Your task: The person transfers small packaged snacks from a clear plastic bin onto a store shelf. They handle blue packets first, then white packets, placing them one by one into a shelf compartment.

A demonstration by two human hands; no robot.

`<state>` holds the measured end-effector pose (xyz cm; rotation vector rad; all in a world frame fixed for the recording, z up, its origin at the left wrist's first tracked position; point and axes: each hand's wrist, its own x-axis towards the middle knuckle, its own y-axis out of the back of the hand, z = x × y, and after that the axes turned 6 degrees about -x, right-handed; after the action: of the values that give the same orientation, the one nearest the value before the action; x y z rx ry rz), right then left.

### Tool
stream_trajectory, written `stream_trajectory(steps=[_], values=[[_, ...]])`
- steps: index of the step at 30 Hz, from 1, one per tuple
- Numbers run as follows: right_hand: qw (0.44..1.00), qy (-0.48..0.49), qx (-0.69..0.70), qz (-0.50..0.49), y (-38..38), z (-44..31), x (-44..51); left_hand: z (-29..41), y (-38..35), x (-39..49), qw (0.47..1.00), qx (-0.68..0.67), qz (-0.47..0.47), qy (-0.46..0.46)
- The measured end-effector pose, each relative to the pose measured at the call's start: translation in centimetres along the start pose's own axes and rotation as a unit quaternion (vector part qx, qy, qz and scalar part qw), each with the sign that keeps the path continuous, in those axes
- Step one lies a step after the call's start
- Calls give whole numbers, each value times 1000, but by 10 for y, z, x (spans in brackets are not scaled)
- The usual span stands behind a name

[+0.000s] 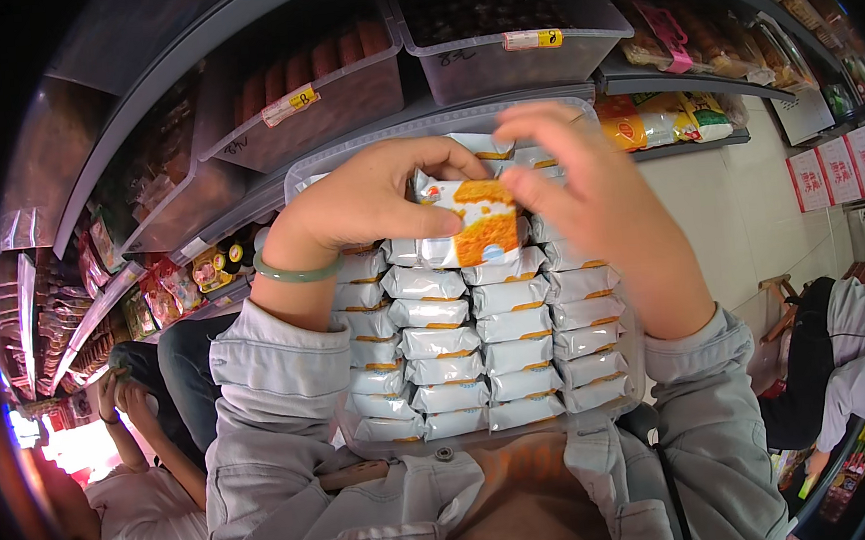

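My left hand [389, 190], with a pale green bangle on its wrist, grips a white wrapped snack packet [486, 225] printed with orange-brown biscuit pictures. Its thumb lies across the packet's front. At the packet's upper right corner is my right hand [569, 178], blurred, with fingers apart; whether its thumb touches the wrapper I cannot tell. Beneath both hands stands a clear plastic bin [639, 376] filled with columns of similar white packets [515, 324], stood on edge. My left hand and the held packet hide part of the far rows.
Behind the bin, shelves carry translucent tubs [516, 68] with price tags. Bagged goods [663, 118] lie on a low shelf at right, near red-and-white cartons [839, 166] on the tiled floor [737, 211]. One person [148, 508] sits at left; another [852, 353] bends at right.
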<state>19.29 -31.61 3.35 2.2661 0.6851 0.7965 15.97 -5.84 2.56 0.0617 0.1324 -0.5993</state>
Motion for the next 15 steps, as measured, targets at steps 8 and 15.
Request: stream_trajectory(steps=[8,15], values=[[953,-12,-276,-122,39,32,-17,-1,7,1,998,-58,5,-7],[950,-15,-275,-149,29,41,-14,-4,5,2,992,-121,41,-12]])
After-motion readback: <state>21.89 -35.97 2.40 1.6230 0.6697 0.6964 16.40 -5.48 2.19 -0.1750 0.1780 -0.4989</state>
